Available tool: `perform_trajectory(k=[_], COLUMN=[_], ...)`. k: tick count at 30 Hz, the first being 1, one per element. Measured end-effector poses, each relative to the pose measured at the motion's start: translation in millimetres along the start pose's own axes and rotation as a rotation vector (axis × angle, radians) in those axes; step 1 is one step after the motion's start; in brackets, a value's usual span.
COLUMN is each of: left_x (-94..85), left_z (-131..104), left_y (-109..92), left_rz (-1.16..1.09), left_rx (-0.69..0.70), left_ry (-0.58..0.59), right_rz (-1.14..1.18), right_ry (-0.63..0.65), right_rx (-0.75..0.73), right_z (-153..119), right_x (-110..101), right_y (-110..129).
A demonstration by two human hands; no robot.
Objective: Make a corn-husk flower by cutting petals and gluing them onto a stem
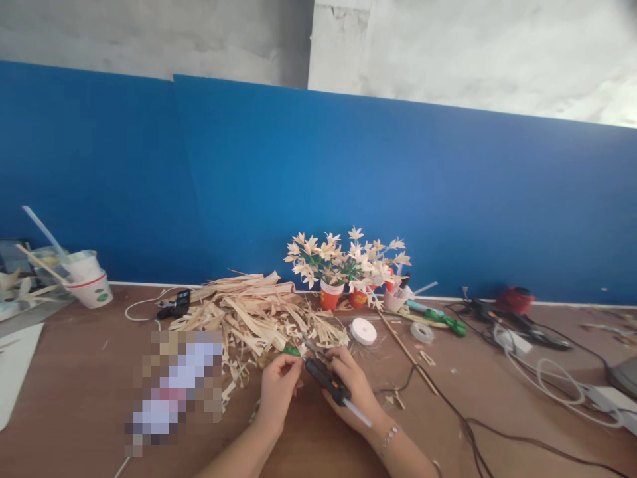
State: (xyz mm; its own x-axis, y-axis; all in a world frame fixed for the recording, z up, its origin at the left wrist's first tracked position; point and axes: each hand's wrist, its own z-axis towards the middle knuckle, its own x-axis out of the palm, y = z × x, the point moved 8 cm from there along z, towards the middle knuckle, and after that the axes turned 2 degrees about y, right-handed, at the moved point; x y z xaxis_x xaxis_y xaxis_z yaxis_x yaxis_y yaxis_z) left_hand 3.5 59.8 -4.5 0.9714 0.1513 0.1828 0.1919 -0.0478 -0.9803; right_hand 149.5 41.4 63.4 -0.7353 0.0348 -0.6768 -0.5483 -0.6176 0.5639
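Left hand point(279, 390) is pinching a small green piece point(292, 350), right hand point(354, 386) is gripping a black plastic glue gun point(326, 380), near papery beige strips point(256, 309)

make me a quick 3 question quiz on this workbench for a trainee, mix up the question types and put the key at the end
1. Short answer: Which hand holds the glue gun?

2. True or false: The white roll lies to the right of the main pile of dried strips.

3. Fill in the blank: The board behind the flowers is coloured ____.

Key: 1. The right hand; 2. True; 3. Blue
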Motion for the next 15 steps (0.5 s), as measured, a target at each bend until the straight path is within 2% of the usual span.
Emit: perform_trajectory(k=[15], left_x=[1.5], left_z=[1.7], left_y=[1.1], left_rz=[-0.006], left_rx=[-0.001], left_ry=[0.008], right_rz=[-0.003], right_ry=[-0.021], right_rx=[0.001], right_z=[-0.5], right_x=[0.9], right_y=[-3.0])
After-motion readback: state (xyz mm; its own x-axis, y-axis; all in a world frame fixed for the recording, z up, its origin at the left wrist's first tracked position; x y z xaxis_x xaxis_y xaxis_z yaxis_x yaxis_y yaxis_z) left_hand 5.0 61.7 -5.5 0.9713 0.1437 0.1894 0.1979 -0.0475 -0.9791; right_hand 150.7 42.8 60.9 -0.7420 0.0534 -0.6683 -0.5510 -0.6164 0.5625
